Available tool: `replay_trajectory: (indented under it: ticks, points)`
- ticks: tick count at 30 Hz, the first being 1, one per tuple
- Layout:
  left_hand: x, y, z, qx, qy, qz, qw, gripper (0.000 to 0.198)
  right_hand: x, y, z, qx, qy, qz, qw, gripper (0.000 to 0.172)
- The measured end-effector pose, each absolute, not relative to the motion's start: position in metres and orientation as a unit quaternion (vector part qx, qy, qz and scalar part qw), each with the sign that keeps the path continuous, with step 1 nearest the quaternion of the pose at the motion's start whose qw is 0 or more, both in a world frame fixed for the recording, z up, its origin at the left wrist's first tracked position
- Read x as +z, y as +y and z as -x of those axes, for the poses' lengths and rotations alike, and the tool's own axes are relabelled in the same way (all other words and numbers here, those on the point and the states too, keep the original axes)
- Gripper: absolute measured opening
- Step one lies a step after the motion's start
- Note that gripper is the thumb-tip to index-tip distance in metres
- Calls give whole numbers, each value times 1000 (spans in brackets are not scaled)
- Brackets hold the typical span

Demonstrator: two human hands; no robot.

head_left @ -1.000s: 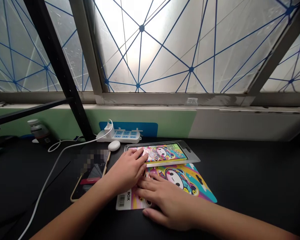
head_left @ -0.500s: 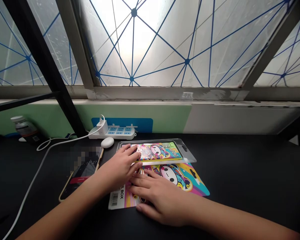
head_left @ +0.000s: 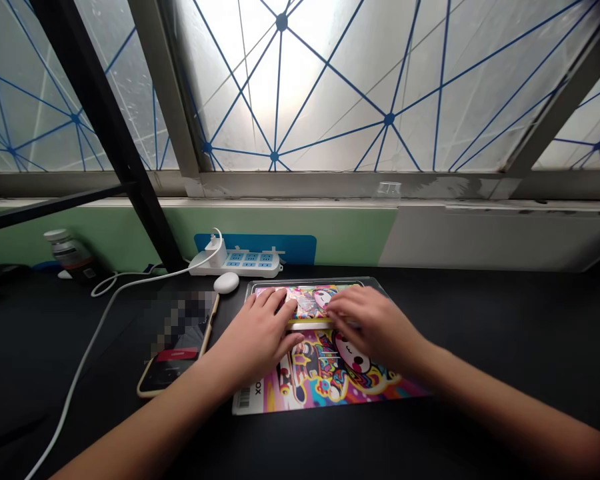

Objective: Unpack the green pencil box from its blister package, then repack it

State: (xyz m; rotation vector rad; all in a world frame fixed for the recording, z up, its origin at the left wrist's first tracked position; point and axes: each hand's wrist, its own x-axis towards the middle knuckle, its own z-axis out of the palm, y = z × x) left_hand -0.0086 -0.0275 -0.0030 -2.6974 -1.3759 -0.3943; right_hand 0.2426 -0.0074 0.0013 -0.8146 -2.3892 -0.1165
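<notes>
A clear plastic blister pack (head_left: 310,300) with a bright cartoon insert lies on the black table, just behind a colourful printed card (head_left: 325,380) with a barcode at its left end. My left hand (head_left: 260,333) rests on the pack's left end, fingers stretched flat over it. My right hand (head_left: 375,327) lies over the pack's right part, fingers extended and slightly curled onto its top. Both hands press on the pack; neither is closed around it.
A phone (head_left: 180,347) lies left of my left hand, with a white oval object (head_left: 227,283) behind it. A white power strip (head_left: 240,263) with a charger and white cable (head_left: 95,333) sits by the wall. A bottle (head_left: 70,257) stands far left. A black post rises at left.
My right hand has lifted off the printed card and moved forward and right onto the blister pack. My left hand stayed on the pack's left end.
</notes>
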Motion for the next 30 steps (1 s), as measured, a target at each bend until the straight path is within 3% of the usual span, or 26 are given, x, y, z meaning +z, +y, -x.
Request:
replay_trajectory:
  ticks: [4,10,17,24,30]
  points:
    - [0,-29,8,-107,-459,880,58,52,-1,30,-274,19,-876,419,238,25]
    - [0,-31,8,-102,-467,877,42,55,7,47,-288,105,-870,454,158,55]
    - [-6,-27,9,-118,-482,868,11,63,21,49,-288,166,-852,493,66,72]
    - [-7,-23,8,-136,-507,851,-19,73,21,47,-283,144,-844,510,87,59]
    - [0,-23,10,-173,-513,841,23,67,9,36,-283,80,-834,513,185,48]
